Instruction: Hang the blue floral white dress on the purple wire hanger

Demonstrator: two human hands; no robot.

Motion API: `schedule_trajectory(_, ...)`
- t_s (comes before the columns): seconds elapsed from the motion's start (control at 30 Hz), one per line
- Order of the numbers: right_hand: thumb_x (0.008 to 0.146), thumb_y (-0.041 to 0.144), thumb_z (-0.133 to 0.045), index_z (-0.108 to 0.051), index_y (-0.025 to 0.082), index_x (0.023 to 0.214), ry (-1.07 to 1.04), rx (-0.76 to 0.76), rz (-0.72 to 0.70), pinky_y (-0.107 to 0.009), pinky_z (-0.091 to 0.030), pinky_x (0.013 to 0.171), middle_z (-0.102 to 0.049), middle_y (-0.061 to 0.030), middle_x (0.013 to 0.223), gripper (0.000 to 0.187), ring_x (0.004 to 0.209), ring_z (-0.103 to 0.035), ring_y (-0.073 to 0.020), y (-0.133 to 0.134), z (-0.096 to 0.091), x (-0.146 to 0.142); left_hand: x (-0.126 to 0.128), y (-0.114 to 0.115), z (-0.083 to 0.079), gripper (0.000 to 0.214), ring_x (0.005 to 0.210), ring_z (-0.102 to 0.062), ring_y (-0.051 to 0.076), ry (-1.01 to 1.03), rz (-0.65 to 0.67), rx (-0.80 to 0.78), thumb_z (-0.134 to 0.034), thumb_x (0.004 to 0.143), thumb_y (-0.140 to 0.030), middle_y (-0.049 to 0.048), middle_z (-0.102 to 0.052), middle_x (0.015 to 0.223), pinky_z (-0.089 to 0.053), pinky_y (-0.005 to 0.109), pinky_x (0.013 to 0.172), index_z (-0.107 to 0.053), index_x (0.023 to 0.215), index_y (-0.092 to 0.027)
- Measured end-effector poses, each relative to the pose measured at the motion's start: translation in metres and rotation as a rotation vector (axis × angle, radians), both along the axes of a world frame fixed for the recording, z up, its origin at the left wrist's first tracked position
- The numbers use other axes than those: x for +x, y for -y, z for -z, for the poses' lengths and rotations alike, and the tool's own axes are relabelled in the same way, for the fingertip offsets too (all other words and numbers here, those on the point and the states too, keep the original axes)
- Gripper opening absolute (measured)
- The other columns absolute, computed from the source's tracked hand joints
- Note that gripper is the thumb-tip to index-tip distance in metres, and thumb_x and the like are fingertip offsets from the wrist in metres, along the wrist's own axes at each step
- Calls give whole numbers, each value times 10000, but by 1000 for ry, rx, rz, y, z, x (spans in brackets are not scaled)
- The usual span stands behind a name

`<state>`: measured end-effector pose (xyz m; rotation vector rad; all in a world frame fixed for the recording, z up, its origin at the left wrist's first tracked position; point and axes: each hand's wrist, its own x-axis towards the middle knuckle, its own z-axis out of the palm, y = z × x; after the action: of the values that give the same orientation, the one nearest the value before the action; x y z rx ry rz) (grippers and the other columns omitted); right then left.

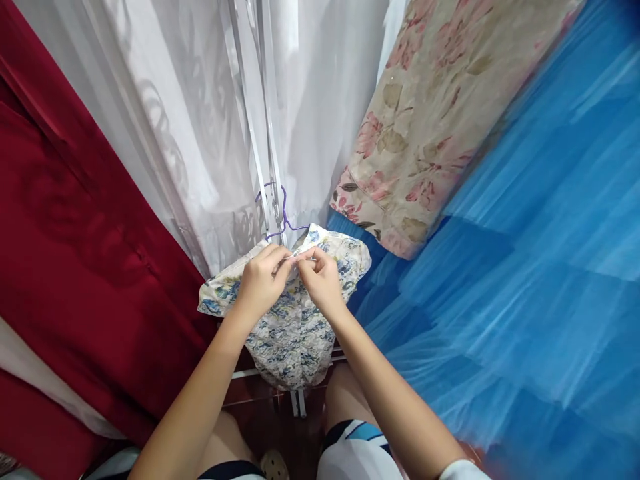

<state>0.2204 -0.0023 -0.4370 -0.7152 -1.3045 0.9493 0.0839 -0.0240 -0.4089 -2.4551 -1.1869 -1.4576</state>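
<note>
A short-sleeved garment (300, 333), white with a blue and yellow floral print, hangs in front of me on a purple wire hanger (285, 207). The hanger is hooked on a white metal rack (267, 133). My left hand (264, 277) pinches the garment's neckline from the left. My right hand (320, 275) pinches the same neckline from the right, its fingertips almost touching the left ones. Both hands are closed at the top of the front opening. Any small fastener between the fingertips is too small to make out.
Dark red fabric (90, 220) hangs at the left, and sheer white curtains (175, 120) hang behind the rack. On the right are a beige cloth with pink flowers (415, 133) and layered blue tulle (540, 267). The rack's foot (299, 403) stands on a dark tiled floor between my legs.
</note>
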Motion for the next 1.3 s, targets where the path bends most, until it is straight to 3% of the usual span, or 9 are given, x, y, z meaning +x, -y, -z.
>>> schedule_trajectory(0.17, 817, 312, -599, -479, 205, 718, 110, -26, -10, -220, -149, 428, -336, 113, 437, 189, 380, -239, -57, 1, 21, -4, -12, -1, -12, 187, 727, -538, 128, 275, -28, 39, -526, 962, -296, 10, -574, 796, -413, 232, 672, -614, 863, -164)
schedule_trajectory(0.3, 804, 251, -582, -476, 203, 703, 226, -119, -69, -226, -152, 438, -342, 109, 443, 154, 389, -254, -62, 15, 46, 1, -70, -15, -7, 171, 738, -552, 117, 614, -164, 84, -621, 894, -318, -5, -600, 785, -422, 207, 681, -651, 885, -150)
schedule_trajectory(0.4, 793, 198, -564, -500, 193, 707, 260, -185, -133, -227, -157, 443, -360, 100, 467, 107, 409, -271, -65, 32, 58, 6, -121, -25, 22, 152, 745, -568, 113, 970, -175, -31, -711, 793, -272, -11, -622, 792, -436, 195, 698, -667, 867, -147)
schedule_trajectory(0.5, 791, 168, -546, -520, 187, 726, 254, -233, -194, -227, -176, 449, -381, 92, 493, 72, 427, -289, -69, 49, 67, 6, -147, -28, 68, 126, 723, -593, 106, 1381, -56, -359, -714, 763, -217, -12, -639, 793, -466, 195, 705, -647, 846, -150)
schedule_trajectory(0.67, 812, 184, -547, -483, 201, 715, 164, -315, -225, -227, -164, 439, -324, 113, 461, 118, 420, -225, -67, 65, 84, 9, -118, -8, 141, 109, 686, -620, 111, 1697, -45, -615, -694, 774, -177, -16, -652, 800, -500, 216, 673, -609, 843, -169)
schedule_trajectory(0.77, 848, 220, -541, -469, 208, 723, 96, -343, -254, -229, -140, 434, -289, 126, 442, 145, 410, -184, -66, 67, 96, 19, -80, 9, 162, 219, 654, -605, 104, 1667, 1, -618, -769, 726, -258, -22, -638, 769, -488, 202, 639, -608, 846, -169)
schedule_trajectory(0.83, 862, 233, -541, -475, 208, 738, 69, -348, -244, -227, -146, 436, -297, 123, 448, 143, 412, -202, -69, 67, 103, 28, -53, 19, 163, 317, 666, -606, 109, 1584, 54, -624, -809, 694, -337, -21, -641, 776, -482, 196, 635, -618, 892, -179)
schedule_trajectory(1.1, 893, 267, -551, -499, 198, 772, 46, -357, -205, -228, -174, 463, -318, 99, 516, 149, 458, -244, -76, 75, 130, 56, 23, 36, 104, 195, 726, -579, 140, 644, 156, -546, -663, 867, -356, 24, -650, 779, -442, 208, 653, -687, 890, -163)
schedule_trajectory(1.3, 860, 292, -590, -521, 184, 753, 103, -398, -106, -226, -205, 482, -358, 83, 543, 166, 493, -276, -83, 69, 156, 68, 18, 56, 92, 165, 651, -530, 117, 637, 170, -476, -621, 901, -335, 1, -610, 733, -405, 200, 592, -661, 894, -175)
